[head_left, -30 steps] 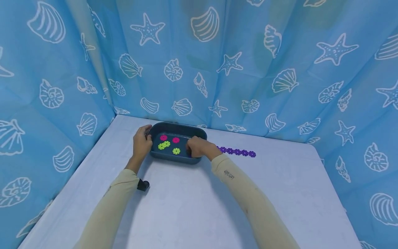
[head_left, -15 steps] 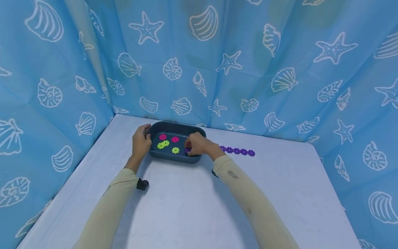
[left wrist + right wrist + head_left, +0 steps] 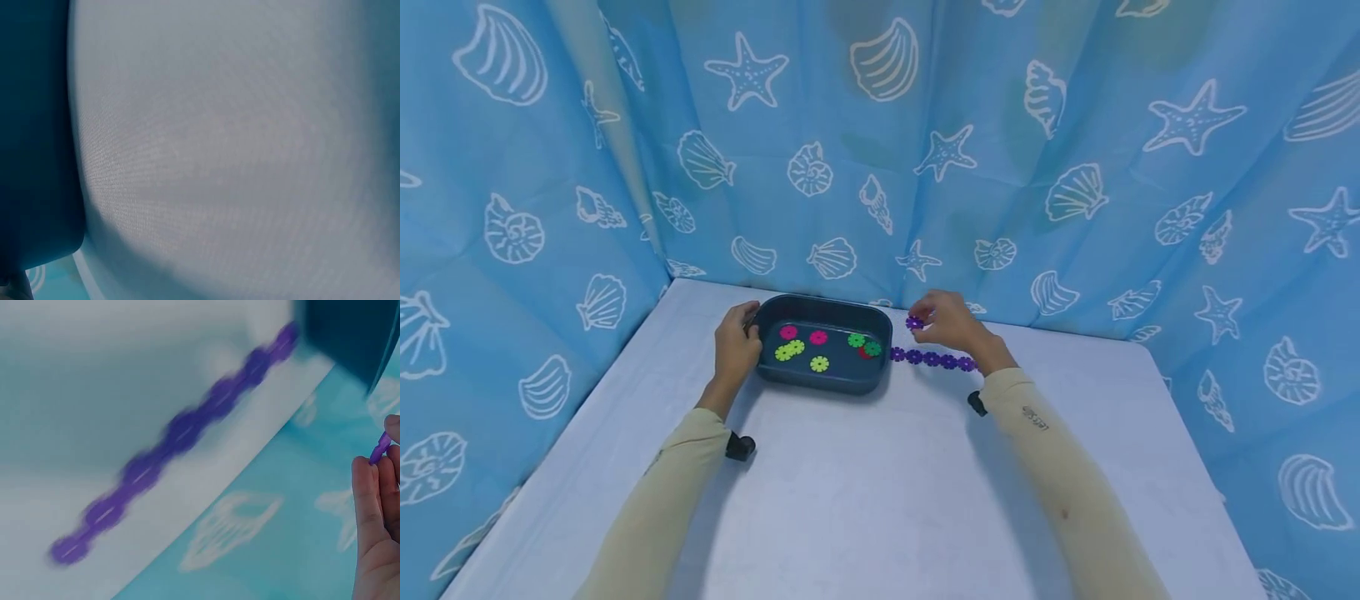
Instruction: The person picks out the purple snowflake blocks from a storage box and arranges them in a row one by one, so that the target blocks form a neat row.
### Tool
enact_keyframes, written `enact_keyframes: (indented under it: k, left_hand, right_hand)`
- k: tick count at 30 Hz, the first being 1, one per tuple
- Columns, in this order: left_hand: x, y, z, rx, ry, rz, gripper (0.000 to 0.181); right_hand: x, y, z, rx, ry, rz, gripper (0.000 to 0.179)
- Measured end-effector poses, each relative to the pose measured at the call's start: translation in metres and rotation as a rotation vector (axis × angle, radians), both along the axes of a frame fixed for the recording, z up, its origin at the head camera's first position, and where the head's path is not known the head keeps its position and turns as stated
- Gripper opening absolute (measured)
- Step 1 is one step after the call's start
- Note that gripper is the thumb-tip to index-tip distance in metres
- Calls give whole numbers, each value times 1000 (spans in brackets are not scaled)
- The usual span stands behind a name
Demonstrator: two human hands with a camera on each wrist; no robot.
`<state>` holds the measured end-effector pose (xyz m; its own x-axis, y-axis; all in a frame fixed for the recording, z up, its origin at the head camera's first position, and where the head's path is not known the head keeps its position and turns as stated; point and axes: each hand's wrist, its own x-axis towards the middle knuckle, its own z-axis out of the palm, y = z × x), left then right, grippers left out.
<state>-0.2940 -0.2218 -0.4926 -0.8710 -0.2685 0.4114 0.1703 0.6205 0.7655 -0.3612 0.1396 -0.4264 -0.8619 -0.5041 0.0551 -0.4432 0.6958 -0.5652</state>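
Note:
My left hand (image 3: 735, 348) grips the left end of a dark blue tray (image 3: 820, 382); the tray's wall (image 3: 37, 137) fills the left side of the left wrist view. Beyond the tray's right end, my right hand (image 3: 952, 322) pinches a purple notched disc (image 3: 914, 322) between thumb and fingers, raised above the table. In the right wrist view that disc (image 3: 379, 449) appears edge-on at the fingertips. Below the hand lies a straight chain of joined purple discs (image 3: 931, 358), starting close to the tray. The right hand and forearm partly cover its far end in the head view.
Inside the tray lie loose discs: pink (image 3: 817, 337), yellow-green (image 3: 819, 364), green (image 3: 856, 340) and a red one (image 3: 864, 354) partly under a green one. A white cloth (image 3: 865, 483) covers the table. A blue shell-patterned curtain (image 3: 850, 192) stands along the back and sides.
My right hand has come out of the tray and moved right with a purple disc, uncovering the green and red discs. The left hand keeps its hold on the tray.

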Motion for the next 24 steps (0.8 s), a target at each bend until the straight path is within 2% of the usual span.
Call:
enact_keyframes:
  k: [9,12,18,24]
  left_hand:
    - [-1,-2,-4,-6,-9,6,40]
    - [0,-1,-4,-1,-15,7,41]
    - [0,-1,-2,-3,-5,12,41]
    - [0,2,-1,1,-28,15,41]
  right_hand:
    - [6,94,-17,68,-100,-241,34]
    - [9,118,-25,93,-113,-279,33]
    - [16,149,-40,131,-131,-328,37]
    - [24,161,-51,174,-158,-362,38]
